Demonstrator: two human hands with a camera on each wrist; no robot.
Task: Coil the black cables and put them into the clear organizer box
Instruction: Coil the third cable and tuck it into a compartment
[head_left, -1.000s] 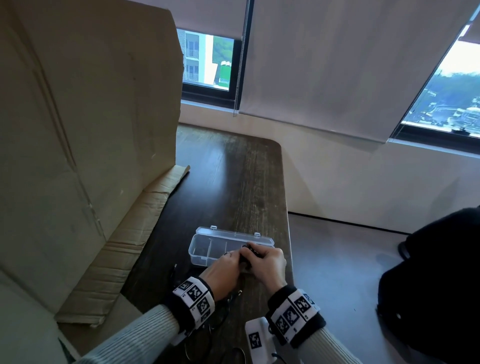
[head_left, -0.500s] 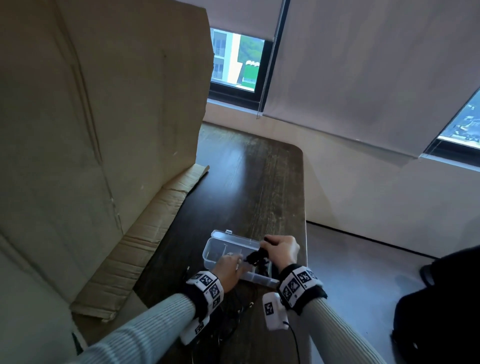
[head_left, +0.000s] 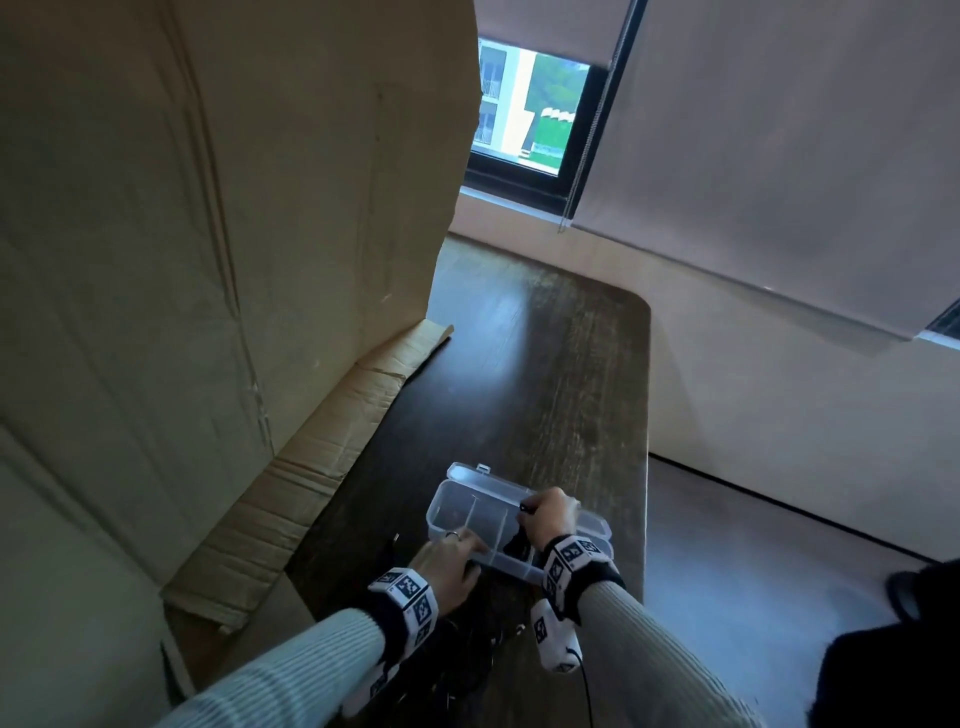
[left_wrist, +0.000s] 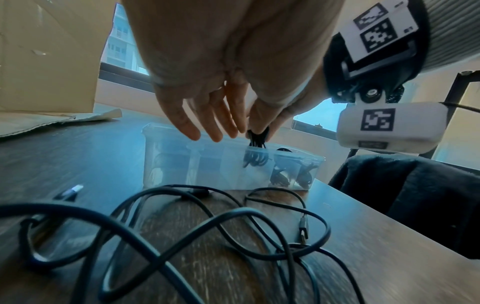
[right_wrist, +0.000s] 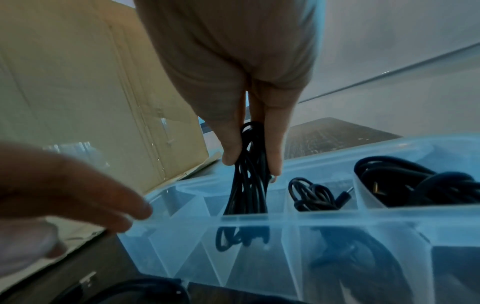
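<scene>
Coiled cable is pinched upright by the right hand over the organizer box.
Left hand, fingers spread, is rested on its near rim, lower centre of frame.

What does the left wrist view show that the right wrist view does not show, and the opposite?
Only the left wrist view shows the loose cables lying uncoiled on the table before the organizer box. Only the right wrist view looks down into the compartments, where two other coiled cables already lie. Both show the right hand pinching the coiled cable and lowering it into the box, and the left hand open at its near edge.
</scene>
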